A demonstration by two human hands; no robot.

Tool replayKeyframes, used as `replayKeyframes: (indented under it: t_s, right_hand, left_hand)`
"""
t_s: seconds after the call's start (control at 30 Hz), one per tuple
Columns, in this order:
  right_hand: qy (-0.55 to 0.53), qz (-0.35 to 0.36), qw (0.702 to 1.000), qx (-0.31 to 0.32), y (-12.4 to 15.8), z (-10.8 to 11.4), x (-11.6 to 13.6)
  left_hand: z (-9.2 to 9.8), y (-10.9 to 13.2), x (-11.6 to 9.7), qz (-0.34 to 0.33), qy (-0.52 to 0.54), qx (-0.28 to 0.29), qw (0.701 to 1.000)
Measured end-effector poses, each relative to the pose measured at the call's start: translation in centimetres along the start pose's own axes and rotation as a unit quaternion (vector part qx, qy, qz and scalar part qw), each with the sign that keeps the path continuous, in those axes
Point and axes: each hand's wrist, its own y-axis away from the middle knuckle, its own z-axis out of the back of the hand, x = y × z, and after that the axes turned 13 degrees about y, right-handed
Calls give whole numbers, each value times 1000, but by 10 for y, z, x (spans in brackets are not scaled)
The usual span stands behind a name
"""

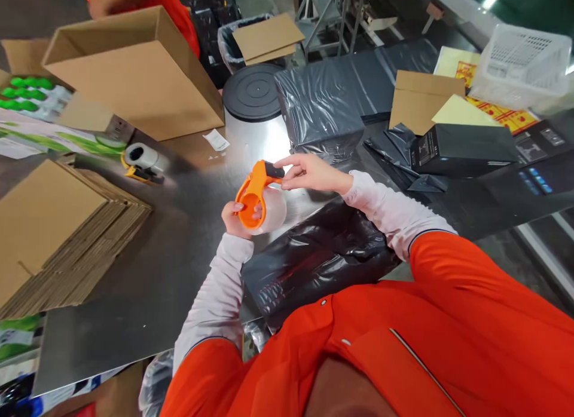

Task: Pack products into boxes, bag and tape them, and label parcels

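Note:
My left hand (237, 218) is wrapped round an orange tape dispenser (258, 181) carrying a wide roll of clear tape (274, 209). My right hand (309, 173) has its fingers at the dispenser's black front end, the index finger above and the others below, closed on it. Whether a loose end of tape lies between those fingers is too small to make out. Just below both hands, close to my body, lies a package wrapped in shiny black plastic (314, 255). The dispenser is held above the metal table (179, 250).
Flattened cardboard boxes (58, 232) are stacked at left. Behind them are an open carton (130, 76) and a second tape dispenser (143, 161). Another black-wrapped package (320, 109), a black box (466, 148) and a white basket (522, 64) lie to the right. A co-worker's orange sleeve (173, 11) shows behind the carton.

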Motion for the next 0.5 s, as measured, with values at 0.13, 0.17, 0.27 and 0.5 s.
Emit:
replayKeyframes:
  t_s: [0.13,0.17,0.27,0.5]
  right_hand:
    - [41,12,999,-13,6,13,3]
    - [46,12,999,-4,6,16,1]
    - [40,-9,999,24,3,26,-15]
    - [38,-140,989,-33,34,87,-112]
  left_hand:
    - [-9,-4,-3,21,-14,44,999]
    - [-12,-6,-4,40,-26,56,997]
    - [-16,-16,-3,95,-67,81,990]
    - [-4,-85,22,192,-213,118,951]
